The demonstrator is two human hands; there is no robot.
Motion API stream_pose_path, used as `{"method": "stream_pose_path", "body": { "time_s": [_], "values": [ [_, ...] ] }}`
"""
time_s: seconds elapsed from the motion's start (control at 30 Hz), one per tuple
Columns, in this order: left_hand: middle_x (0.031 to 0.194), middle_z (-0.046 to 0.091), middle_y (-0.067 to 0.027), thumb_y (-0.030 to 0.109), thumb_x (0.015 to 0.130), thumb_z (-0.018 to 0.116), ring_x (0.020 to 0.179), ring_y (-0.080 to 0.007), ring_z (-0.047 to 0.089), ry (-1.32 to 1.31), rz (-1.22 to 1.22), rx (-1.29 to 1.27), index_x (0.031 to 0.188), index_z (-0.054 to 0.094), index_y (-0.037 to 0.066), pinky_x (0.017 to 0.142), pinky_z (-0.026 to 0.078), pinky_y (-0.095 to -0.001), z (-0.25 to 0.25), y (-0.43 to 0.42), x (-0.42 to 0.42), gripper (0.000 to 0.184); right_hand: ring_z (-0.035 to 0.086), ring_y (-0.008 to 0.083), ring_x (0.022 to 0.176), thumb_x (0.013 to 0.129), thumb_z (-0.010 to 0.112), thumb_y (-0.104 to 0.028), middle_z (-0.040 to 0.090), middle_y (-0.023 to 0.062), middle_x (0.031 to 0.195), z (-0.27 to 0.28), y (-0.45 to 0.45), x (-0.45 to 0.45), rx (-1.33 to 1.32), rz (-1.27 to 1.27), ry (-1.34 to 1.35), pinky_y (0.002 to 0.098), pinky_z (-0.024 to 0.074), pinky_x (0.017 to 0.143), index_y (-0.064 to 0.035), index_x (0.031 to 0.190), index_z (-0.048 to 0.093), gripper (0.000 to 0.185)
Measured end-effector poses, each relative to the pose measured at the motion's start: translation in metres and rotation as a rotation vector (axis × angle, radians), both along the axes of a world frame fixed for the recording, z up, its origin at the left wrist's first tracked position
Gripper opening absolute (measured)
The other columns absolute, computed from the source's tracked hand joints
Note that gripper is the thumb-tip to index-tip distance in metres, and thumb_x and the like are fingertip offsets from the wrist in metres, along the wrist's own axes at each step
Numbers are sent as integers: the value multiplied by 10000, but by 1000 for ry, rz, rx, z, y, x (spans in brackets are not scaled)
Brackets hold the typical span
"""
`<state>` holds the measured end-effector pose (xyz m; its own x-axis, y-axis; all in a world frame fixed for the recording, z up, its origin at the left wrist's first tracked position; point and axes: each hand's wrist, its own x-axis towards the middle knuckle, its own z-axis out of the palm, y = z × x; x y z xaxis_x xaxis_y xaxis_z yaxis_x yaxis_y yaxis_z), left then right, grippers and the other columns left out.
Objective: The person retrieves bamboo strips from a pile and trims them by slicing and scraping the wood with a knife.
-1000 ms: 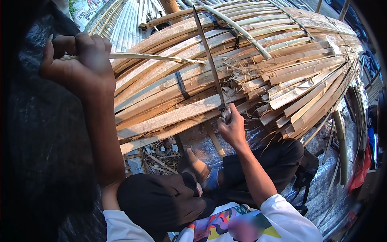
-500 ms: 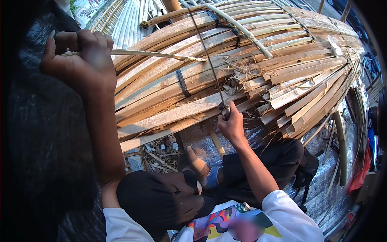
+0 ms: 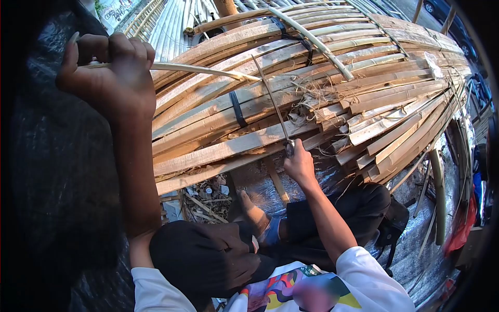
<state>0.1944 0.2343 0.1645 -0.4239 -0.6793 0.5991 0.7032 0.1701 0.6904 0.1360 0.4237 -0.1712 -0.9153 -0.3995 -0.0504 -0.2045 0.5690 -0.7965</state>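
Observation:
My left hand [image 3: 112,78] is raised at the upper left, its fingers closed round a thin bamboo strip [image 3: 202,69]. The strip's far end points right, over the stacked bamboo slats [image 3: 208,114]. Lower and further right, my right hand [image 3: 300,162] grips the dark handle of a long, narrow knife [image 3: 274,101]. Its blade tilts up and left, with the tip close to the strip's end. I cannot tell whether blade and strip touch.
A black band [image 3: 237,109] wraps some slats. Curly shavings [image 3: 306,99] lie by the split bamboo ends [image 3: 364,151]. Silver sheeting [image 3: 410,260] covers the ground at right. Scraps [image 3: 208,195] lie beside my bare foot [image 3: 254,208]. A bamboo pole [image 3: 438,197] stands at right.
The knife has pulled back, its tip now lower and closer to me. My left hand and the strip have shifted slightly right in view.

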Motion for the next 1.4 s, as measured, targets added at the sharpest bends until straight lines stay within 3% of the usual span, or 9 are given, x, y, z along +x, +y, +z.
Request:
{"method": "stream_pose_path", "body": {
  "time_s": [0.3, 0.43, 0.53, 0.7, 0.77, 0.93, 1.1, 1.2, 1.4],
  "values": [
    [473, 345, -36, 464, 894, 384, 442, -173, 295, -37, -196, -166, 682, 405, 132, 550, 304, -357, -5, -35, 10, 394, 594, 522, 809, 733, 601, -54, 621, 308, 767, 50, 12, 17, -190, -19, -145, 564, 457, 718, -24, 1014, 451, 320],
    [474, 344, -34, 468, 895, 377, 441, -173, 304, -33, -221, -179, 694, 404, 132, 540, 308, -354, -7, -31, 10, 392, 598, 531, 871, 734, 589, -60, 628, 344, 861, -19, 11, 2, 0, -71, 43, 561, 465, 772, -23, 1067, 473, 355],
    [473, 342, -27, 476, 898, 369, 441, -168, 304, -23, -306, -133, 701, 404, 135, 537, 309, -353, -12, -33, 15, 395, 602, 532, 850, 735, 584, -66, 629, 345, 852, 15, 16, 2, 11, -30, -96, 558, 469, 762, -22, 1089, 482, 371],
    [478, 236, 11, 431, 930, 397, 435, -109, 206, 7, -8, -57, 590, 322, 175, 493, 234, -294, -9, -11, 12, 432, 572, 416, 632, 747, 579, -36, 575, 214, 673, 41, 14, 20, -275, -107, -37, 378, 457, 597, 1, 923, 445, 224],
    [473, 241, 14, 424, 913, 418, 427, -104, 222, 13, -371, -239, 601, 332, 172, 498, 255, -288, -17, -36, 23, 410, 582, 465, 729, 749, 579, -45, 595, 258, 726, 35, 12, 17, -259, -96, -84, 442, 467, 642, -6, 952, 450, 244],
    [487, 287, 17, 401, 897, 443, 433, -100, 280, 31, -426, -265, 630, 361, 167, 510, 289, -281, -32, -46, 43, 365, 602, 509, 862, 736, 581, -68, 628, 296, 809, -9, 19, 9, -149, -32, -99, 511, 479, 740, -4, 1064, 500, 345],
    [507, 307, 7, 429, 917, 424, 476, -127, 339, 139, 23, 140, 634, 344, 157, 525, 331, -285, -72, -56, 84, 401, 656, 405, 832, 747, 622, -104, 653, 235, 853, -15, 24, 29, -186, -19, -231, 445, 497, 764, 12, 1063, 549, 345],
    [512, 296, 17, 430, 928, 452, 488, -122, 351, 211, 314, 457, 614, 328, 166, 535, 353, -292, -94, -85, 103, 428, 596, 155, 744, 825, 690, -196, 647, 99, 822, -18, 21, 33, -434, -5, -334, 318, 493, 708, 9, 1082, 589, 344],
    [505, 323, 65, 467, 923, 517, 461, -89, 370, 252, 273, 920, 609, 361, 176, 522, 429, -240, -176, -145, 158, 456, 532, 71, 689, 855, 740, -193, 601, 8, 842, 23, -4, 16, -657, 33, -302, 235, 452, 612, 6, 1233, 536, 473]
  ]
}}
